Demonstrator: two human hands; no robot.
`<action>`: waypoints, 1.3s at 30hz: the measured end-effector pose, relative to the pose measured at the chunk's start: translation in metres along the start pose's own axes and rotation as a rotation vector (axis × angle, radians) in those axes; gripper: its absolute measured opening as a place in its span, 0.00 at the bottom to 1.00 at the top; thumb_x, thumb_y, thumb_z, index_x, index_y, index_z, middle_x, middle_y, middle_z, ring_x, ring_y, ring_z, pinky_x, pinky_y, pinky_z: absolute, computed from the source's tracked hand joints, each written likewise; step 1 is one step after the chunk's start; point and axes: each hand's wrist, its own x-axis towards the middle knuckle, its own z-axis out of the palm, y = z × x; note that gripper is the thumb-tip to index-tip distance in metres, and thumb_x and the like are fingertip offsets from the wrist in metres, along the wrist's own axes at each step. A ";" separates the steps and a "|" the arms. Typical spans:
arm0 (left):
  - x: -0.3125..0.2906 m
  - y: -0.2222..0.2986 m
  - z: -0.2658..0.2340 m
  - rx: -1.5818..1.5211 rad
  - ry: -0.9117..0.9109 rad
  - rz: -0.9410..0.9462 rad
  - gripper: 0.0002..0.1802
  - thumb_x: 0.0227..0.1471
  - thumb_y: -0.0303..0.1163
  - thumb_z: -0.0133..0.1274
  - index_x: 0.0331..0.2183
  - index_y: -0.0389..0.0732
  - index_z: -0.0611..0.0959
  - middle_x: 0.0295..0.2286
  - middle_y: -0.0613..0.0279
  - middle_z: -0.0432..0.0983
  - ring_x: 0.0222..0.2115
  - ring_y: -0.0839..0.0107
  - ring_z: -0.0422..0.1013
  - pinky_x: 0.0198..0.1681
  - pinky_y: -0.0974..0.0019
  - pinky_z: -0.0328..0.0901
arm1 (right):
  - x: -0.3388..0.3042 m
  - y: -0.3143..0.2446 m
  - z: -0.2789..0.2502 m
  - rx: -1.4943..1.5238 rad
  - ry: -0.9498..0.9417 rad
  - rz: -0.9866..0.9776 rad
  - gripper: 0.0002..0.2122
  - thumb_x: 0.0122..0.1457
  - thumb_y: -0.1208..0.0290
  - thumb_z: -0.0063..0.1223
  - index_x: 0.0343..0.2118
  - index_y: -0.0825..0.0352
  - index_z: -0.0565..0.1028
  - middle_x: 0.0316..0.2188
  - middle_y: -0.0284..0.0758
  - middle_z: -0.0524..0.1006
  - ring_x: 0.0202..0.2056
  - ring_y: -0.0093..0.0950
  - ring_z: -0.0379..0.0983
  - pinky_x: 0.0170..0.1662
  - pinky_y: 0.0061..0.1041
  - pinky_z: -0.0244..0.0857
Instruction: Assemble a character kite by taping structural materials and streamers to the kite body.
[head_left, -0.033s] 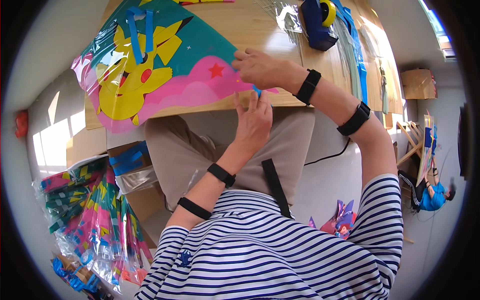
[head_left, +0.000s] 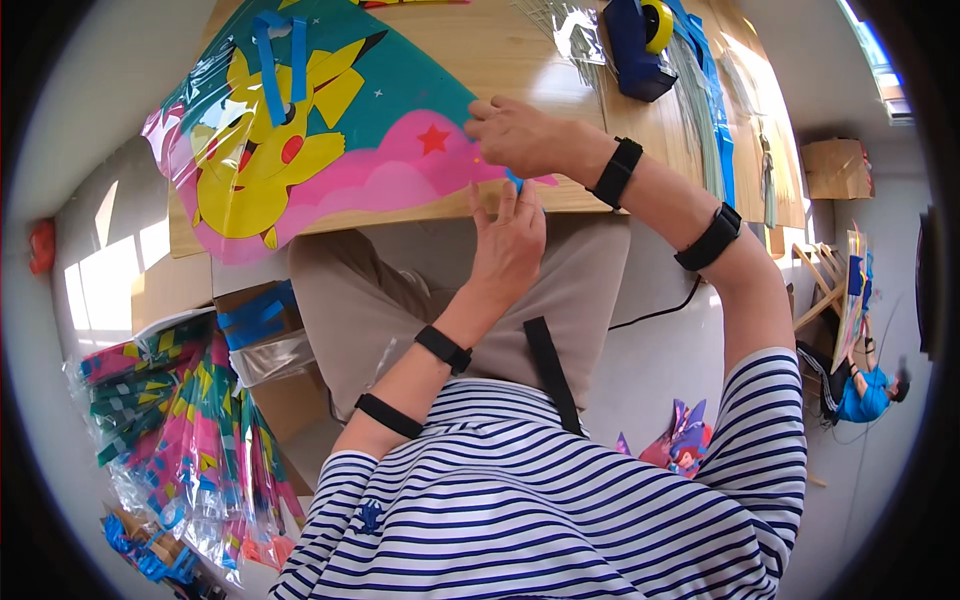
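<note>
The sheet [head_left: 330, 135] lay on the surface [head_left: 500, 60], its near left part overhanging. The right hand [head_left: 475, 120], fingers curled, met its right corner; the left hand [head_left: 508, 235], apart, reached the blue strip [head_left: 514, 180] there. Neither grip could be confirmed. Clean work likely required a flat corner and light, even pressure.

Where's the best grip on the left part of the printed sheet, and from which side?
Probably the pink lower-left edge of the printed sheet, pinched by the left hand from the near side. The sheet is thin and flat, and there it appears to overhang the table, so fingers could slip underneath.
</note>
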 end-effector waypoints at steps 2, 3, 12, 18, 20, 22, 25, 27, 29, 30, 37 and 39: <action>0.000 -0.001 0.000 0.000 -0.001 -0.001 0.39 0.39 0.31 0.66 0.54 0.27 0.74 0.58 0.47 0.64 0.59 0.48 0.58 0.63 0.24 0.39 | 0.003 0.000 0.002 0.005 0.000 -0.010 0.03 0.41 0.75 0.59 0.19 0.59 0.82 0.36 0.26 0.75 0.48 0.30 0.65 0.45 0.28 0.62; 0.000 -0.001 0.000 -0.002 -0.002 -0.002 0.39 0.39 0.31 0.65 0.54 0.27 0.74 0.58 0.47 0.64 0.59 0.49 0.58 0.63 0.24 0.39 | 0.004 0.000 0.003 -0.004 -0.019 -0.004 0.03 0.41 0.75 0.59 0.19 0.59 0.82 0.36 0.26 0.75 0.48 0.30 0.65 0.45 0.28 0.62; 0.001 -0.002 -0.003 0.016 -0.023 0.008 0.38 0.41 0.33 0.64 0.53 0.26 0.74 0.58 0.46 0.64 0.61 0.50 0.56 0.63 0.24 0.37 | 0.009 0.002 0.005 0.002 -0.062 0.026 0.04 0.44 0.74 0.58 0.21 0.59 0.83 0.35 0.26 0.76 0.48 0.30 0.65 0.46 0.28 0.62; 0.002 -0.002 -0.002 0.028 -0.023 0.033 0.36 0.42 0.33 0.62 0.53 0.27 0.75 0.57 0.45 0.66 0.64 0.54 0.54 0.64 0.23 0.35 | 0.008 0.002 0.010 -0.001 -0.040 0.028 0.03 0.46 0.73 0.58 0.21 0.59 0.83 0.34 0.26 0.76 0.46 0.29 0.66 0.45 0.28 0.62; 0.002 -0.003 0.000 0.031 -0.006 0.042 0.36 0.42 0.33 0.62 0.52 0.27 0.75 0.57 0.45 0.67 0.64 0.55 0.54 0.64 0.23 0.35 | 0.009 0.002 0.011 -0.020 -0.065 0.035 0.03 0.46 0.72 0.58 0.21 0.59 0.83 0.33 0.26 0.76 0.46 0.29 0.66 0.44 0.28 0.62; 0.002 -0.004 0.002 0.037 0.008 0.050 0.36 0.42 0.34 0.63 0.52 0.27 0.75 0.56 0.45 0.67 0.64 0.55 0.55 0.65 0.24 0.34 | 0.010 0.002 0.011 -0.030 -0.060 0.036 0.04 0.47 0.72 0.58 0.21 0.59 0.83 0.33 0.26 0.76 0.46 0.29 0.66 0.44 0.28 0.61; 0.003 -0.006 0.003 -0.021 -0.008 0.044 0.37 0.40 0.34 0.63 0.52 0.26 0.75 0.56 0.45 0.67 0.64 0.55 0.56 0.65 0.24 0.35 | 0.011 0.003 0.013 -0.028 -0.064 0.037 0.04 0.47 0.71 0.58 0.21 0.59 0.83 0.33 0.26 0.75 0.46 0.29 0.66 0.43 0.28 0.61; 0.003 -0.007 0.003 -0.035 -0.001 0.042 0.37 0.40 0.35 0.64 0.52 0.26 0.75 0.56 0.45 0.67 0.64 0.55 0.56 0.65 0.24 0.35 | 0.010 0.003 0.015 -0.026 -0.055 0.036 0.04 0.48 0.71 0.58 0.21 0.59 0.83 0.33 0.26 0.75 0.46 0.29 0.66 0.43 0.28 0.61; 0.003 -0.007 0.004 -0.045 0.005 0.040 0.38 0.39 0.35 0.64 0.52 0.26 0.75 0.56 0.45 0.67 0.63 0.55 0.57 0.65 0.24 0.35 | 0.010 0.003 0.017 -0.024 -0.033 0.032 0.04 0.48 0.71 0.58 0.21 0.59 0.83 0.32 0.26 0.75 0.45 0.29 0.66 0.43 0.28 0.61; 0.003 -0.008 0.005 -0.047 0.007 0.040 0.38 0.39 0.35 0.64 0.52 0.26 0.75 0.56 0.45 0.67 0.63 0.55 0.57 0.65 0.24 0.35 | 0.010 0.003 0.017 -0.025 -0.035 0.032 0.04 0.48 0.71 0.58 0.20 0.59 0.83 0.32 0.26 0.75 0.45 0.29 0.66 0.43 0.28 0.61; 0.005 -0.008 0.005 -0.063 0.008 0.032 0.38 0.38 0.35 0.64 0.52 0.27 0.75 0.56 0.45 0.68 0.62 0.56 0.59 0.65 0.23 0.34 | 0.012 0.002 0.015 -0.039 -0.059 0.047 0.03 0.46 0.71 0.60 0.20 0.58 0.82 0.32 0.27 0.76 0.45 0.29 0.67 0.43 0.29 0.61; 0.005 -0.008 0.006 -0.046 -0.005 0.035 0.38 0.38 0.35 0.64 0.51 0.27 0.75 0.56 0.46 0.67 0.62 0.56 0.59 0.65 0.23 0.34 | 0.016 0.001 0.011 -0.061 -0.088 0.069 0.02 0.44 0.71 0.61 0.19 0.58 0.82 0.32 0.27 0.76 0.45 0.30 0.67 0.43 0.31 0.61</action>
